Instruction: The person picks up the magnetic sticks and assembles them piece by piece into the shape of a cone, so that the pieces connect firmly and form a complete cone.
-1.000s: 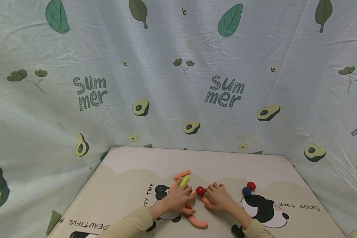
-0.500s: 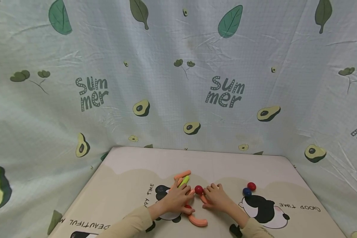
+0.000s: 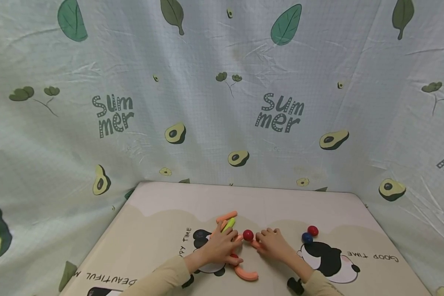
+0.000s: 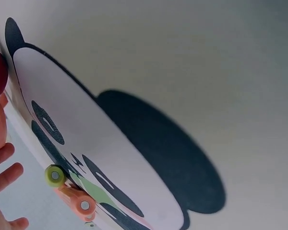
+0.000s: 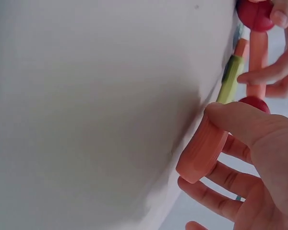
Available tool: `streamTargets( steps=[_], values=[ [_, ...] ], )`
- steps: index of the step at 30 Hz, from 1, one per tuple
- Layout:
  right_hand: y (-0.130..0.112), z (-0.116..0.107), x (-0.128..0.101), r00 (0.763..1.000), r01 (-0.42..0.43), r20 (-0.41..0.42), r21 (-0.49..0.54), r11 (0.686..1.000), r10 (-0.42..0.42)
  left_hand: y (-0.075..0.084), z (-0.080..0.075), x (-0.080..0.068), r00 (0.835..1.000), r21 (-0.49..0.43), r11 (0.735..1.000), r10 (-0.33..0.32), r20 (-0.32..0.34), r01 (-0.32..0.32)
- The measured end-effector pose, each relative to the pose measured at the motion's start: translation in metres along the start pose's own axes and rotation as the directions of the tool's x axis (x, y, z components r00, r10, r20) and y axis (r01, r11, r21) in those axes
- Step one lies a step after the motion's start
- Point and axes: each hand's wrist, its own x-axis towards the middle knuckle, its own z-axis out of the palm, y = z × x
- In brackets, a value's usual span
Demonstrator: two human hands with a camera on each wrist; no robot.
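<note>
Play mat [image 3: 163,230]: smooth, matt, foam-like or soft plastic sheet with printed panda artwork and lettering; low, even sheen in the wrist views.

Backdrop cloth [image 3: 207,102]: thin woven fabric, matt, creased and wrinkled, faint grid weave, printed with avocados, leaves and words.

Orange stick [image 5: 201,151] pinched by the right hand [image 3: 275,246]: matt plastic, smooth, rounded end, no gloss.

Red ball [image 3: 248,235]: glossy, hard plastic look, with a highlight.

Blue ball [image 3: 306,238] and second red ball [image 3: 312,230]: likewise glossy.

Green stick [image 3: 228,225] by the left hand [image 3: 218,248]: matt plastic.

Curved orange piece [image 3: 246,274]: matt, smooth.

Sleeves [image 3: 163,279]: soft pale knit cloth.
</note>
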Motion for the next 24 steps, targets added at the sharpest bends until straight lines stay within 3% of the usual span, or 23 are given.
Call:
streamTargets(
  steps=[6, 12, 18, 24],
  values=[
    [0.009, -0.006, -0.002, 0.995, -0.095, 0.031, 0.133, 0.986, 0.092, 0.002, -0.001, 0.006, 1.0, 0.011, 1.0, 0.003, 0.02, -0.004],
    [0.024, -0.013, -0.005, 0.989, -0.138, 0.103, 0.316, 0.939, 0.11, 0.003, 0.006, 0.012, 1.0, 0.028, 1.0, -0.006, 0.023, 0.005],
    [0.039, -0.018, -0.007, 0.98, -0.174, 0.178, 0.554, 0.814, 0.089, 0.004, 0.011, 0.019, 0.999, 0.051, 0.998, -0.031, -0.013, 0.031],
    [0.049, -0.016, -0.009, 0.957, -0.276, 0.26, 0.682, 0.677, 0.129, 0.006, 0.011, 0.026, 0.998, 0.005, 0.998, -0.068, 0.013, 0.068]
  ],
)
